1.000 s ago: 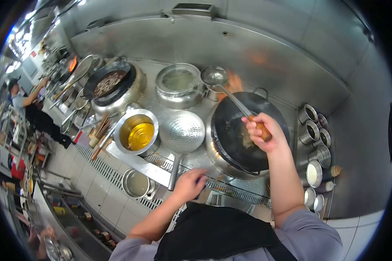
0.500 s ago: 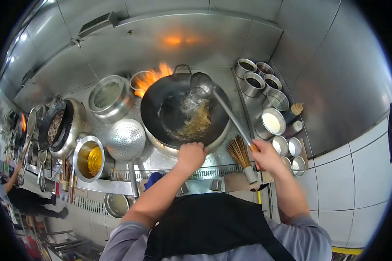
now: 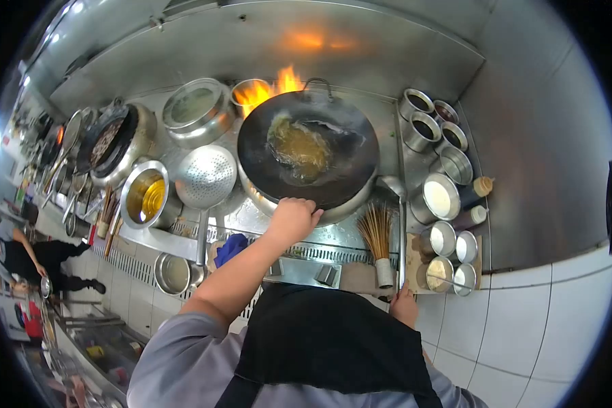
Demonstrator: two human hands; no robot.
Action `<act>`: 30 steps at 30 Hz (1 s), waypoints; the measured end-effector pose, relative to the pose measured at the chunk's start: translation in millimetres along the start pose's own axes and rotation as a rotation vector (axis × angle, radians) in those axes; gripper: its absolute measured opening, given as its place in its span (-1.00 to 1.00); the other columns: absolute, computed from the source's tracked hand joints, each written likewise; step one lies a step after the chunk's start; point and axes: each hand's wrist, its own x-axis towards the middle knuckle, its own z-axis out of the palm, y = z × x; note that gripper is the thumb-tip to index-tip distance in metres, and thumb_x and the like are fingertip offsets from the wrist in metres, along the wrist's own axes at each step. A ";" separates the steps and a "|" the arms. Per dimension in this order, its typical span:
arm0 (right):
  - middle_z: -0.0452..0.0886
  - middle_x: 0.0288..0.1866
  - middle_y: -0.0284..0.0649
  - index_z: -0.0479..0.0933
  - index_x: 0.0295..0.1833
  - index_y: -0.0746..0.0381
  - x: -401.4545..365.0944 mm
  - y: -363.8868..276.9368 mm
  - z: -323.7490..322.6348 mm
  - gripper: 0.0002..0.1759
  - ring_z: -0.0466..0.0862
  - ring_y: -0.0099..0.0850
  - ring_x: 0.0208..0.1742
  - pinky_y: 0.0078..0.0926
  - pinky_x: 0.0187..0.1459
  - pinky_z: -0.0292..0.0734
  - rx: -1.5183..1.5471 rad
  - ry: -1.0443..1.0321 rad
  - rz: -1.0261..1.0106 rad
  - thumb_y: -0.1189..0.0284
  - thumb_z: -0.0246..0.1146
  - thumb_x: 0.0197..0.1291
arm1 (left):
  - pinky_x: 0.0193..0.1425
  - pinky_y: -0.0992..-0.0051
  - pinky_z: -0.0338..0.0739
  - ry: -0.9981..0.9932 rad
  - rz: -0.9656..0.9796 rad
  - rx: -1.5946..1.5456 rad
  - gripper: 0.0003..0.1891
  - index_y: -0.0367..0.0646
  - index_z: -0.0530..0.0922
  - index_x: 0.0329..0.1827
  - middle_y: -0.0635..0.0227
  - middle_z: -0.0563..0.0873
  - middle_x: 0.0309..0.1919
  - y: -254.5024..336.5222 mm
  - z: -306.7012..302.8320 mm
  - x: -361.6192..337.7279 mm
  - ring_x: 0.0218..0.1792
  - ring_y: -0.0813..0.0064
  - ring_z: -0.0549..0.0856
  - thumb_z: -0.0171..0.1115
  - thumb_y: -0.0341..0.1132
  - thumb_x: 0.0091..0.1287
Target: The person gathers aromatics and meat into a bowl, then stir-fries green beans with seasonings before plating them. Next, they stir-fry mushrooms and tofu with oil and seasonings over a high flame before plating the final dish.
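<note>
My left hand (image 3: pixel 294 219) is closed on the near edge of a black wok (image 3: pixel 251 146); whether it grips the rim or a handle there is hidden. The wok sits tilted over the burner, with brownish food in bubbling liquid (image 3: pixel 299 149) inside. Low at the right, my right hand (image 3: pixel 405 307) is closed around the end of a long-handled ladle (image 3: pixel 402 238). The ladle's bowl rests beside the wok's right side, away from the food. Between ladle and wok stands a bamboo wok brush (image 3: pixel 375 234).
Flames (image 3: pixel 272 92) rise behind the wok. To its left are a perforated skimmer (image 3: pixel 206 175), a pot of oil (image 3: pixel 143 197) and a lidded-looking pot (image 3: pixel 197 112). Seasoning containers (image 3: pixel 421 129) and bottles (image 3: pixel 479 187) line the right. A co-worker (image 3: pixel 41 258) stands far left.
The ladle has left the wok and come down to its right side, my right hand drawing back toward my body. The food has shifted toward the wok's far left. The camera view has turned.
</note>
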 end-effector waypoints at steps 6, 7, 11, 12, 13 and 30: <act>0.46 -0.04 0.11 0.08 0.45 0.24 57.7 -69.5 -17.1 -0.21 0.58 0.04 -0.11 -0.07 -0.11 0.52 -0.066 -0.188 -0.180 0.32 0.22 0.12 | 0.01 0.20 0.40 -0.029 -0.034 -0.083 -0.74 -0.22 0.53 -0.31 0.14 0.63 -0.31 3.4 -10.1 -5.7 -0.19 0.11 0.60 0.25 -0.18 0.20; 0.45 -0.01 0.13 0.02 0.47 0.22 64.3 -74.9 -11.3 -0.15 0.57 0.05 -0.06 -0.08 -0.08 0.52 -0.155 -0.346 -0.091 0.32 0.23 0.09 | 0.01 0.20 0.40 -0.021 -0.041 -0.084 -0.74 -0.22 0.53 -0.31 0.14 0.63 -0.31 4.7 -14.9 -9.8 -0.19 0.11 0.60 0.25 -0.18 0.20; 0.42 0.13 -0.02 0.00 0.48 0.20 97.9 -43.5 -57.6 -0.12 0.60 -0.19 -0.09 -0.24 -0.09 0.59 0.710 -0.533 0.201 0.49 0.20 0.01 | 0.08 0.21 0.39 0.329 0.072 -0.171 -0.74 -0.21 0.50 -0.16 0.18 0.58 -0.20 3.0 -46.4 -41.1 -0.08 0.10 0.55 0.31 -0.33 0.13; 0.45 0.11 -0.06 0.01 0.48 0.18 99.9 -33.3 -83.1 -0.13 0.61 -0.22 -0.10 -0.27 -0.25 0.61 0.939 -0.525 0.209 0.52 0.18 0.01 | 0.07 0.21 0.39 0.320 -0.007 -0.205 -0.75 -0.20 0.51 -0.17 0.19 0.58 -0.21 0.1 -51.6 -54.8 -0.08 0.11 0.56 0.30 -0.34 0.13; 0.48 0.08 -0.10 0.02 0.48 0.17 99.7 -29.0 -111.8 -0.14 0.61 -0.24 -0.11 -0.30 -0.40 0.62 1.169 -0.514 0.216 0.55 0.16 0.01 | 0.07 0.21 0.39 0.311 -0.084 -0.237 -0.76 -0.20 0.51 -0.17 0.19 0.58 -0.21 -4.2 -54.9 -67.6 -0.07 0.11 0.56 0.30 -0.35 0.13; 0.67 -0.22 0.03 0.46 0.20 0.18 200.8 -379.8 -109.3 -0.56 0.68 -0.05 -0.17 -0.11 -0.09 0.56 -0.286 -0.159 -0.891 0.37 0.07 0.19 | 0.04 0.26 0.43 0.236 -0.313 -0.399 -0.81 -0.18 0.55 -0.20 0.18 0.60 -0.19 -29.6 -65.5 -153.8 -0.09 0.14 0.58 0.27 -0.37 0.14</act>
